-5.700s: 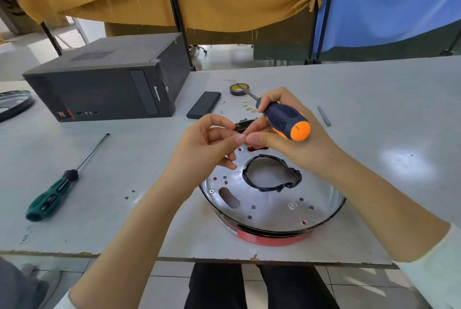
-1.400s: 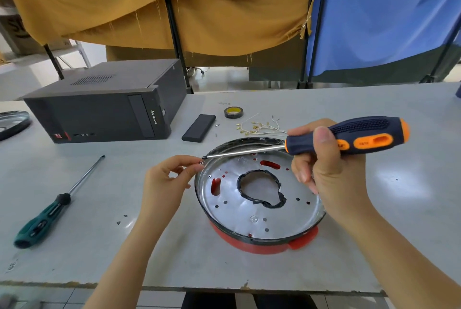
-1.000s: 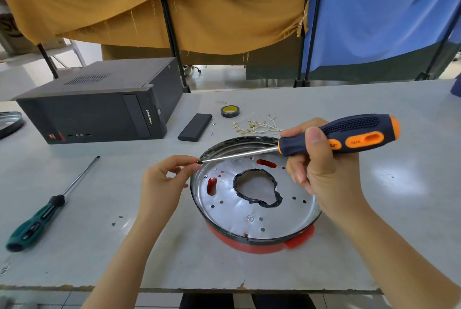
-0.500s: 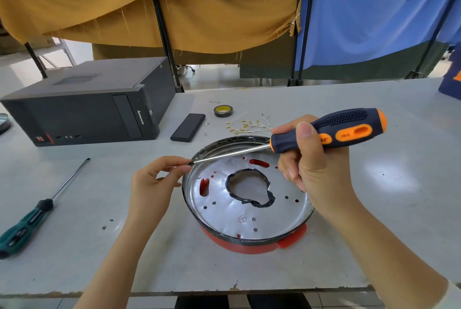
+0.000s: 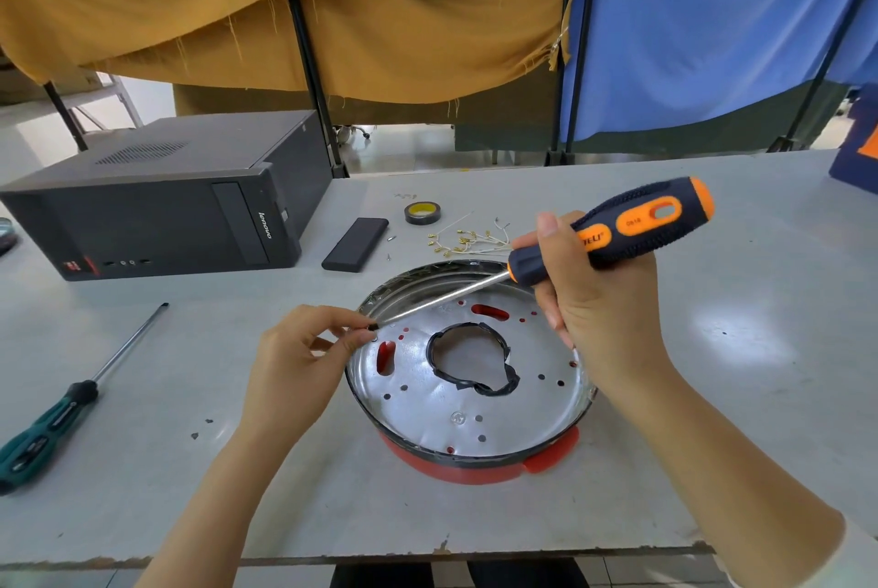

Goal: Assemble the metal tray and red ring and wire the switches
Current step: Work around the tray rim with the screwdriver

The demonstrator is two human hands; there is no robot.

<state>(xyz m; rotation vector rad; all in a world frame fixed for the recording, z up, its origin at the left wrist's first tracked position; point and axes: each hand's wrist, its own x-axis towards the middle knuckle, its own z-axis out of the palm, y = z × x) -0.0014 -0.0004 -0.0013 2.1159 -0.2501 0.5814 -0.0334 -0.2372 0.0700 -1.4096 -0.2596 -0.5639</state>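
Fingertips [image 5: 361,336] of the left hand [image 5: 297,366] pinched together on a tiny dark screw [image 5: 373,327], right at the tip of the screwdriver [image 5: 613,231]. Held just over the left rim of the metal tray [image 5: 475,397], above the table. Right hand [image 5: 601,307] wrapped around the dark blue and orange handle, thumb stretched up along the grip, steel shaft slanting down and left across the tray to the screw (too small to tell whether tip and screw head are seated together).

Tray shallow, round, shiny, dotted with small holes and two oblong slots showing red through them; big central opening edged with black tape. Seated on the red ring [image 5: 480,471], whose edge and one tab peek out along the near side. Both near the front edge of the grey table [image 5: 736,397].

Farther back: a bundle of thin wires [image 5: 468,238] with brass-coloured terminals just beyond the tray, a roll of black tape [image 5: 422,213], a flat black block [image 5: 355,244]. To the left, a black computer case [image 5: 166,207] lying on its side, and a green-handled screwdriver [image 5: 71,407] lying well apart from the tray. Mustard and blue cloths hanging behind.
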